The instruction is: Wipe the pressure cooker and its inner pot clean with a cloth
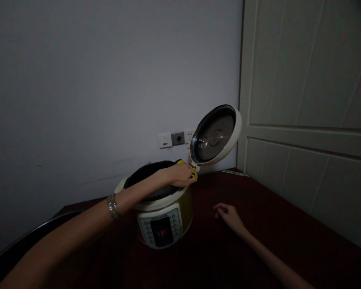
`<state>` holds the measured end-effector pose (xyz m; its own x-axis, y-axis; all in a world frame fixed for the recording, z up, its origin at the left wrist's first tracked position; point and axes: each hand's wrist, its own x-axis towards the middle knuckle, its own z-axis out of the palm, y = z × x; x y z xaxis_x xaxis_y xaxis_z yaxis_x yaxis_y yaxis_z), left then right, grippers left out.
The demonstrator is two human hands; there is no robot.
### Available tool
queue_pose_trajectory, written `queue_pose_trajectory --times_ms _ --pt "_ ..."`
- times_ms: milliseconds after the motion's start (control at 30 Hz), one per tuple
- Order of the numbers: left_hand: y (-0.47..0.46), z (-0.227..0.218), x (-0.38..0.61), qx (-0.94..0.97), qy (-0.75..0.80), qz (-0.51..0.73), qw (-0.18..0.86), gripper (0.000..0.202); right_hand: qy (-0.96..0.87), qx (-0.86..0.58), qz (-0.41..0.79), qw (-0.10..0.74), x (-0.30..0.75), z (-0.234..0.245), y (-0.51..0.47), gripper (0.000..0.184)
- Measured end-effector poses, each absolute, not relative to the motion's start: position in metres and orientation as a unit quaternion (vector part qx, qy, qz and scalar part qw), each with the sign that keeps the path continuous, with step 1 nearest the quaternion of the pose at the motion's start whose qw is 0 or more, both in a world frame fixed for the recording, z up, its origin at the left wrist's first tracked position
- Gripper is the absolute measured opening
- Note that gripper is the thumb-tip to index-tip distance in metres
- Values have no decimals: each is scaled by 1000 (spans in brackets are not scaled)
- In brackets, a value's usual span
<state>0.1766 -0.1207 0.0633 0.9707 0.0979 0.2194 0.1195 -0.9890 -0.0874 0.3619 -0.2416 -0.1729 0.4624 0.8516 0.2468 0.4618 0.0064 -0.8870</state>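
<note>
Wall (108, 80) fills most of my view, above a dark table (210, 188). On the table the cooker (159, 210) stands open, its lid (213, 140) raised over the far right side. My left arm crosses above the mouth, so I'd carry it high, off the near rim. My right hand (228, 214) is half curled with nothing visible in it, apart from the cooker; steadying the body with it would help. My left hand (179, 175) is bent over a yellow cloth (194, 174) at the rim, though I can't see its whole grip. I take this step to be wiping there. To do it well, I'd bunch the cloth at the fingertips, use short strokes, and go gently by the hinge (196, 167).
</note>
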Motion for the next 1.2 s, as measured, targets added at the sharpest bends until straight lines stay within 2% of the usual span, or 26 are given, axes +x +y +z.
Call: queue_pose_trajectory --times_ms 133,300,467,800,1200 --pt "-143 57 158 -992 -24 -74 95 30 -497 -679 184 508 362 -173 -243 33" --pt "-162 49 132 -989 -36 -69 130 48 -501 -679 183 505 363 -176 -243 33" --pt "-178 39 107 -983 -36 -75 166 58 -514 -677 168 499 363 -177 -243 34" --pt "-207 22 52 -981 -98 -81 147 60 -529 -682 157 480 362 -175 -249 36" --pt "-202 -2 -34 -963 -173 -151 139 57 -542 -695 161 445 375 -183 -247 40"
